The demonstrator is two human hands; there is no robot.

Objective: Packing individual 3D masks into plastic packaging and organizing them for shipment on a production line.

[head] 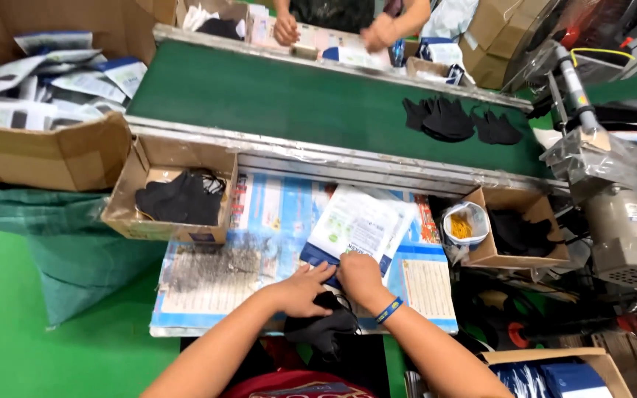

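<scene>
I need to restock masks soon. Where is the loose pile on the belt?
In the head view, the black masks lie on the green conveyor belt, at its far right near the machine.

Both bare forearms reach forward from the bottom edge, converging; the left hand (302, 290) lies palm down, fingers curled forward; the right hand (359, 276) sits just beside it, knuckles up, fingers seemingly pinched; a blue band circles the right wrist.

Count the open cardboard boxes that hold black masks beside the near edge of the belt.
2. One box sits left of the work mat, one box right of it. Other cartons around the belt may hold masks too, but their contents are hidden.
</scene>
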